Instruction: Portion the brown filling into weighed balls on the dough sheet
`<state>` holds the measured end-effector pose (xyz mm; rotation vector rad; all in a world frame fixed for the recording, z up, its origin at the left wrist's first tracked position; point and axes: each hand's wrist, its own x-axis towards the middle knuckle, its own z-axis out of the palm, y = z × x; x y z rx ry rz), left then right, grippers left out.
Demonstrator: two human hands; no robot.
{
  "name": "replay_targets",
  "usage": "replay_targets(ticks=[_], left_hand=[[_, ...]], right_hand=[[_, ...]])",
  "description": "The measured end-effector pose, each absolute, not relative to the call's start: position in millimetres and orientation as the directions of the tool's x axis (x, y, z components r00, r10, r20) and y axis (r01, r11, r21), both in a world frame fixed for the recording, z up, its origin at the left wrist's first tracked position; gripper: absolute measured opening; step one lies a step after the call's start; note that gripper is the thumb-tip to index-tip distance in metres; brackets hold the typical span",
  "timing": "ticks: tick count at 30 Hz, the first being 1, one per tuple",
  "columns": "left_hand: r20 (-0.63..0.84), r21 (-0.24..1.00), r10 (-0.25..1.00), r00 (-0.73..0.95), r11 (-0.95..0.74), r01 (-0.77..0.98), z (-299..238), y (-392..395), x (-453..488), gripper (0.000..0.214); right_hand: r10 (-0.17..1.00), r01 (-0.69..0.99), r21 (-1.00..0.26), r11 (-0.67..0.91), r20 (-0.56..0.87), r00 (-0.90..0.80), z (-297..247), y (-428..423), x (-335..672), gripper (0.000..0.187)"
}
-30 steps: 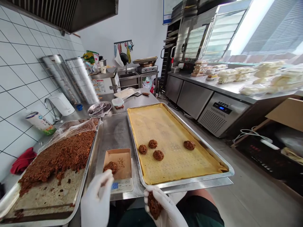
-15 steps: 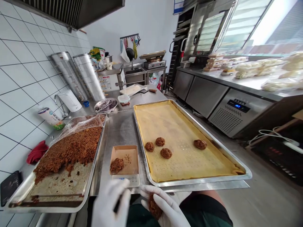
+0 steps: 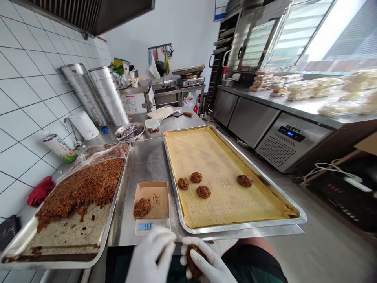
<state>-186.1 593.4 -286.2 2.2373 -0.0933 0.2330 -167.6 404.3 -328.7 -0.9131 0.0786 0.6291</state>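
Both my hands wear white gloves. My right hand (image 3: 206, 260) is wrapped around a rounded brown lump (image 3: 193, 264) in front of the counter's edge. Just left of it, my left hand (image 3: 154, 253) has loosely curled fingers with a gap at the thumb; nothing shows in it. Above my left hand is a small scale (image 3: 160, 227) reading 663, decimal point unclear. A brown paper tray (image 3: 161, 215) on it holds a loose brown clump (image 3: 142, 207) and crumbs. To the right, a metal baking tray (image 3: 176, 214) with a yellow mesh mat (image 3: 203, 151) carries several similar lumps (image 3: 203, 192).
A large metal tray (image 3: 109, 220) of crumbly brown mixture (image 3: 85, 190) lies at left, partly under plastic film (image 3: 97, 155). Behind are a film-covered bowl (image 3: 129, 131) and a lidded container (image 3: 152, 125). Packed boxes (image 3: 300, 90) stand on the right counter.
My left hand has moved right, closer to the brown lump, and the scale's display now shows. My right hand still holds the lump. The view has shifted slightly.
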Motion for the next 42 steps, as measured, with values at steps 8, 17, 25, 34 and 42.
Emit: replay_targets(ticks=[8, 17, 25, 34, 42], left_hand=[[0.034, 0.355, -0.083, 0.996, -0.931, -0.090, -271, 685, -113, 0.041], [-0.222, 0.316, -0.184, 0.958, -0.943, -0.108, -272, 664, -75, 0.018], [-0.404, 0.636, -0.253, 0.879, -0.768, 0.071, -245, 685, -25, 0.041], [-0.239, 0.969, -0.114, 0.964, 0.028, 0.244, -249, 635, -95, 0.038], [-0.313, 0.815, 0.063, 0.948, 0.531, 0.234, -265, 592, -148, 0.026]], right_hand=[[0.400, -0.548, -0.648, 0.529, -0.380, 0.834, -340, 409, -174, 0.032], [0.363, -0.535, -0.591, 0.603, -0.394, 0.844, -347, 406, -167, 0.039], [0.373, -0.556, -0.534, 0.637, -0.417, 0.829, -348, 402, -164, 0.036], [0.349, -0.550, -0.477, 0.686, -0.447, 0.824, -361, 395, -163, 0.036], [0.355, -0.556, -0.450, 0.698, -0.457, 0.815, -367, 406, -168, 0.037]])
